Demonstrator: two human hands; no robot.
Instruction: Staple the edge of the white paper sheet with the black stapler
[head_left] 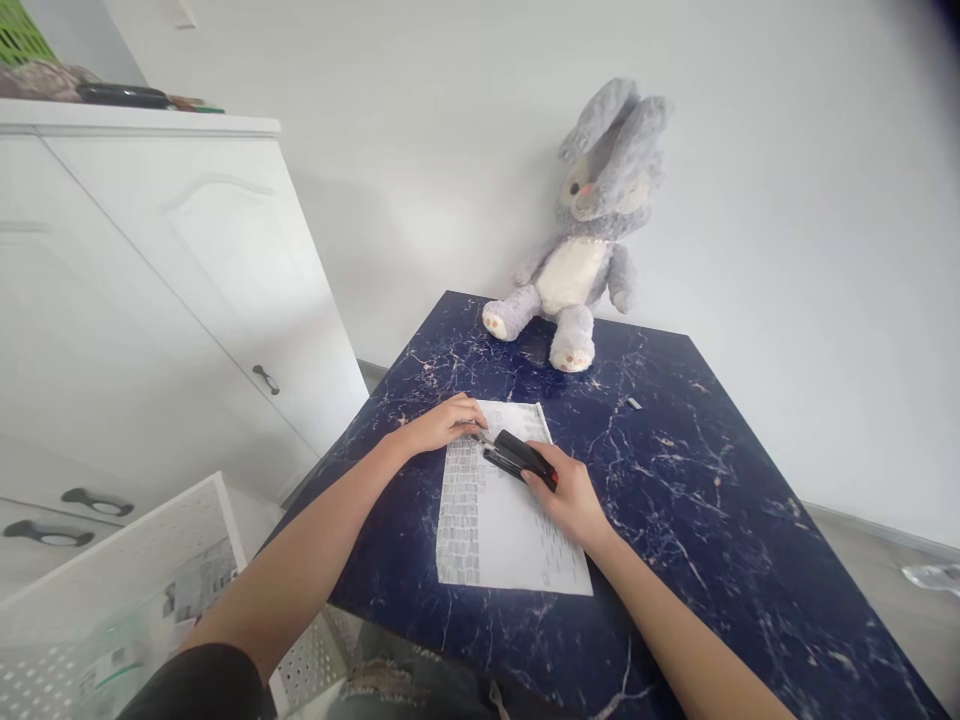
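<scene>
A black stapler is in my right hand, its fingers wrapped round the rear end. The stapler lies over a printed sheet of paper and points left, its jaws apart. At the paper's upper left edge is my left hand, fingers closed near the stapler's front end. Something small and thin shows between those fingertips and the stapler, too small to name. The paper rests flat on the dark blue marbled table.
A grey plush rabbit sits at the table's back edge against the wall. A small pale object, perhaps a strip of staples, lies right of the paper. White cabinets stand left, with a white perforated basket beside the table.
</scene>
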